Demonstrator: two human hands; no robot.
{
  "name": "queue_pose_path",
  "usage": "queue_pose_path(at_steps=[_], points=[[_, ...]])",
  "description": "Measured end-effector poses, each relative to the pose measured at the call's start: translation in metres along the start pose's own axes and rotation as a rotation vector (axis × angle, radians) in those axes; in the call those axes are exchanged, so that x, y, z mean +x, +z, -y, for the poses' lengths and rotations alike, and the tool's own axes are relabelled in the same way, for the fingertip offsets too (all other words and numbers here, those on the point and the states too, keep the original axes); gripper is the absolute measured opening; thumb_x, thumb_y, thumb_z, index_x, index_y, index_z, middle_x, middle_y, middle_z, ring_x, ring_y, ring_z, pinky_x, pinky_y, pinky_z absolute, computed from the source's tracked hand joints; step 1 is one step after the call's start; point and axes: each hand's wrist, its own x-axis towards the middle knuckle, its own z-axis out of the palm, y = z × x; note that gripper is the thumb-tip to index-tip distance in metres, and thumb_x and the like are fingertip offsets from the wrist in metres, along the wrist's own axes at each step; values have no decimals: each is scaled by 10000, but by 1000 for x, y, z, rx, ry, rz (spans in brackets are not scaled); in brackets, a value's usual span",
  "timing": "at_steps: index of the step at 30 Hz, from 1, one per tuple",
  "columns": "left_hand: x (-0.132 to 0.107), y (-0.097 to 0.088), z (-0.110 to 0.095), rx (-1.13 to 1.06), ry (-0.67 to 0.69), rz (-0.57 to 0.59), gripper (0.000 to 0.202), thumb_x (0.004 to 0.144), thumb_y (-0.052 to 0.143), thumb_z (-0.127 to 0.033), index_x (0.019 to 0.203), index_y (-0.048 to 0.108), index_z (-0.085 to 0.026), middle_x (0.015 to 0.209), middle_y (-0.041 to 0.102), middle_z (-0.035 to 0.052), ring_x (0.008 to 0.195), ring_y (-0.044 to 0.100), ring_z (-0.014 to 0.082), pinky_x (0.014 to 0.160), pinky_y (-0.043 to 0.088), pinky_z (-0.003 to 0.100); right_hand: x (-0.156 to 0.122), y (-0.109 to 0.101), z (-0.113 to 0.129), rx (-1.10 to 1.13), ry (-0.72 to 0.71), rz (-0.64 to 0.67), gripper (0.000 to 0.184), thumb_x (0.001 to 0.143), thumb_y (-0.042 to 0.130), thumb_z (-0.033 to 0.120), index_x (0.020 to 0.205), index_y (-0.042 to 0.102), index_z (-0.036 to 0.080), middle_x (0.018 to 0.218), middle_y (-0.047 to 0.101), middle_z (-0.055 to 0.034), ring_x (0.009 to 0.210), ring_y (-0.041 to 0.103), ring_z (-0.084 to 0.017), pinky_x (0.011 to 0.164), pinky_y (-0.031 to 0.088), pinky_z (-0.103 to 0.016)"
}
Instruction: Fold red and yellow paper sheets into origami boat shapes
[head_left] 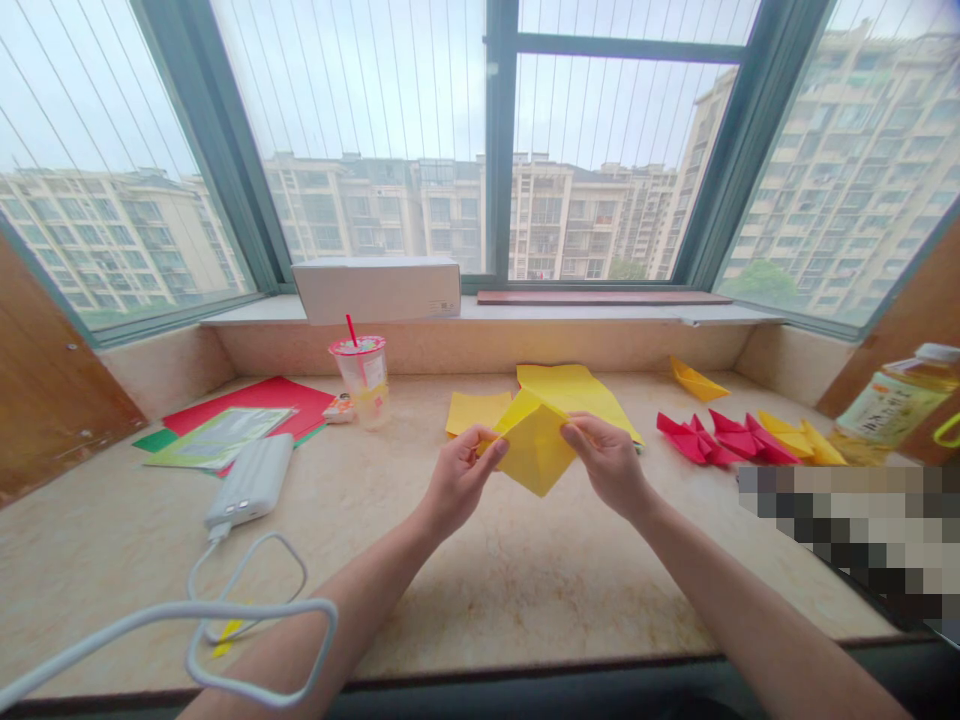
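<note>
A yellow sheet of folded paper (536,450) is held up above the counter, its lower corner pointing down. My left hand (466,470) pinches its left edge between thumb and fingers. At the opposite edge, my right hand (604,455) grips it the same way. Behind it lie a small orange-yellow paper square (474,410) and a larger stack of yellow paper (581,390). To the right sit folded red paper shapes (694,440), folded yellow-orange ones (802,438) and an orange paper boat (697,380).
A lidded plastic cup (364,385) with a red straw stands back left, near red paper sheets (262,405). A white power bank (251,480) trails a thick white cable (259,608) at front left. One bottle (896,400) stands far right; a white box (375,290) rests on the sill.
</note>
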Motion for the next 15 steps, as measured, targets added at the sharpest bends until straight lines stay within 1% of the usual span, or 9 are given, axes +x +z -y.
queue_pose_path(at_steps=[1,3,6,8,10,13,15], points=[[-1,1,-1,-1,1,-3,343,801,719,-459,827,606,-136,787,676,25,721,637,133,673,508,234,0,1,-1,31,33,-17,265,877,649,448,874,737,198,896,724,-56,825,644,-195,741,511,-311],[-2,3,-3,-17,0,2,348,809,714,-450,939,597,-150,831,698,35,739,654,146,679,513,244,-1,3,-2,99,93,-48,274,844,689,449,960,721,204,935,734,-58,850,660,-202,756,529,-319],[-3,5,-6,-45,-17,20,507,821,705,-440,1211,505,-186,912,726,60,753,684,172,689,528,275,-2,5,-3,188,145,-49,350,821,718,440,1085,668,215,907,737,-49,824,680,-196,721,549,-309],[-3,5,-8,-46,-34,28,600,827,700,-436,1311,439,-198,934,730,73,749,693,180,680,532,279,-2,6,-3,224,162,-38,404,813,728,436,1139,631,220,860,733,-37,790,688,-191,687,555,-297],[-3,4,-10,-34,-53,33,640,828,699,-434,1351,415,-198,937,730,81,751,697,184,668,530,272,-2,6,-3,233,170,-31,431,804,736,439,1154,617,216,846,733,-37,785,696,-195,682,561,-300],[-3,2,-10,-13,-103,52,681,819,709,-434,1377,406,-188,915,732,83,768,703,198,671,527,273,-2,5,-3,223,183,-5,422,801,737,444,1134,629,208,852,739,-47,783,703,-201,693,566,-311],[-3,1,-9,-16,-148,101,653,814,709,-451,1343,453,-165,914,734,91,788,708,214,696,532,292,-4,6,-3,219,196,19,407,795,744,437,1114,638,208,855,744,-49,789,707,-202,703,566,-310]])
